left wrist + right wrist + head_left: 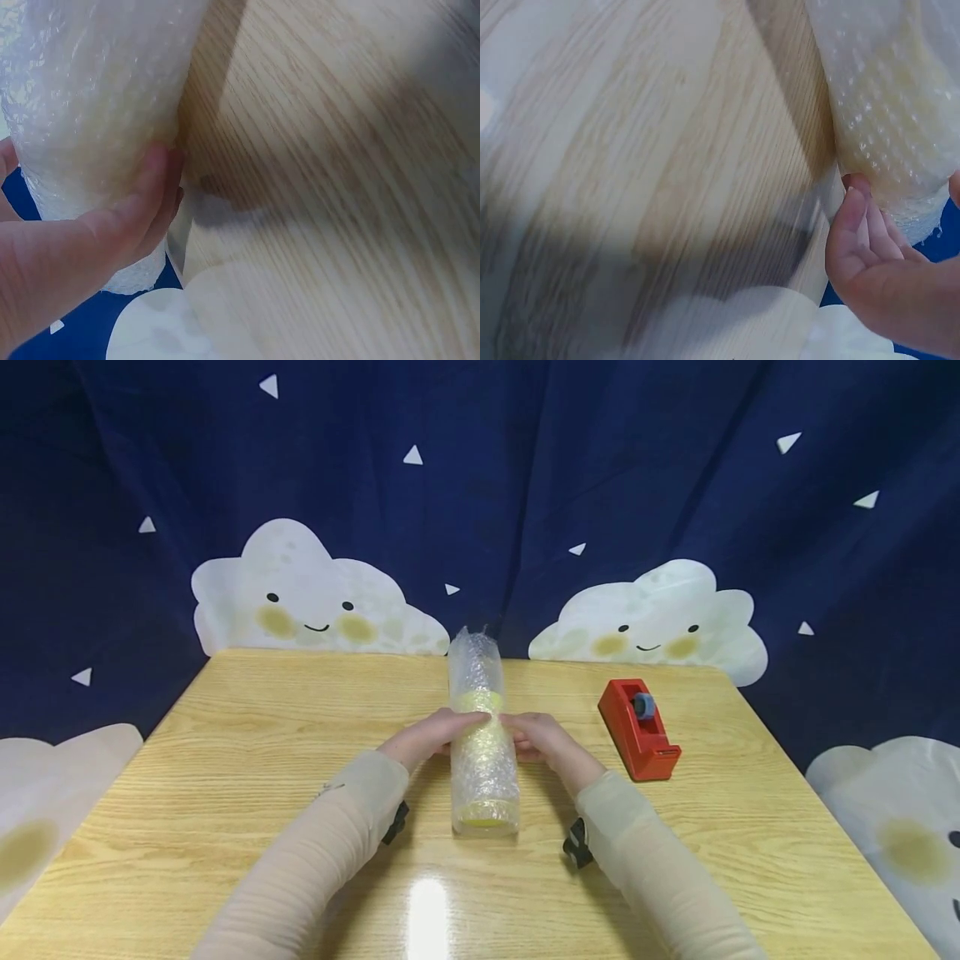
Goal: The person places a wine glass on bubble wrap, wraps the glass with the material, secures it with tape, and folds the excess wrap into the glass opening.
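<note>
A long bundle of clear bubble wrap (pixel 485 768) lies lengthwise on the table, its far end overlapping the back edge in the head view. Something yellow and cylindrical shows through the wrap; its kind is hidden. My left hand (pixel 444 728) grips the bundle from the left, thumb on top and fingers curled against its side, as the left wrist view shows on the wrap (pixel 97 97). From the right, my right hand (pixel 549 742) holds it the same way, thumbs nearly meeting on top. In the right wrist view, fingertips (pixel 855 196) press at the lower side of the wrap (pixel 900 112).
A red tape dispenser (pixel 639 731) with a small blue-cored roll of tape stands on the wooden table (pixel 300 710), right of the bundle. Behind the table hangs a dark blue curtain (pixel 480 485) with white cloud cutouts along the back edge.
</note>
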### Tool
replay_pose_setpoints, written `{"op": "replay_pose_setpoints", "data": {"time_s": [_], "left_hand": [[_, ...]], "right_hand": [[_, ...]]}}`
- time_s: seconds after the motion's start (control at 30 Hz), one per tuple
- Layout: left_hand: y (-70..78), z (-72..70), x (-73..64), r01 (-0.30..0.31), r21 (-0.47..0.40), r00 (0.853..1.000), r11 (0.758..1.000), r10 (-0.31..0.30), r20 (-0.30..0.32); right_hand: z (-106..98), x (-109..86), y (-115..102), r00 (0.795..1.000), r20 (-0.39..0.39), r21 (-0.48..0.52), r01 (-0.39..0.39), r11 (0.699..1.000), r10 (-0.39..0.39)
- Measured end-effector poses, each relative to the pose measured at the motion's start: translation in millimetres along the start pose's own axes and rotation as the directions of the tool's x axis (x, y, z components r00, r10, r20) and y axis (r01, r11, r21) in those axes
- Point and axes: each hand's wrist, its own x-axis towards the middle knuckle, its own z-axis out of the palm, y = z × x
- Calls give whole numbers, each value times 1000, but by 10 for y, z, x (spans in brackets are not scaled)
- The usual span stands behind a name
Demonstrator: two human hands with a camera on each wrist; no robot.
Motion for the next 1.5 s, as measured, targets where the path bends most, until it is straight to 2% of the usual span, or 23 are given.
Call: {"op": "replay_pose_setpoints", "data": {"time_s": [0.2,0.37,0.6,0.73,0.93,1.13,1.27,1.5], "left_hand": [[-5,5,7,1,-56,999,998,1,44],[13,-8,15,37,-98,998,994,-32,55],[52,-7,-4,61,-80,996,995,-55,67],[82,10,-27,69,-60,996,996,-66,51],[113,39,-33,106,-12,994,994,-106,-18],[118,63,1,131,-95,991,987,-133,-10],[117,76,17,156,-135,988,978,-158,0],[106,84,36,191,-191,981,963,-196,-5]], "right_hand": [[-28,-16,-21,1000,-11,-3,1,1000,-1],[-44,-24,-25,1000,6,-34,8,999,-8],[-60,-20,-9,1000,3,-72,12,997,-12],[-69,-24,-9,1000,10,-76,9,997,-8],[-84,-43,-23,1000,22,-83,11,997,-9],[-104,-54,-19,1000,0,-143,28,989,-28],[-156,-117,-36,996,-38,-270,63,961,-76],[-477,-322,-119,982,-42,-477,144,867,-186]]}}
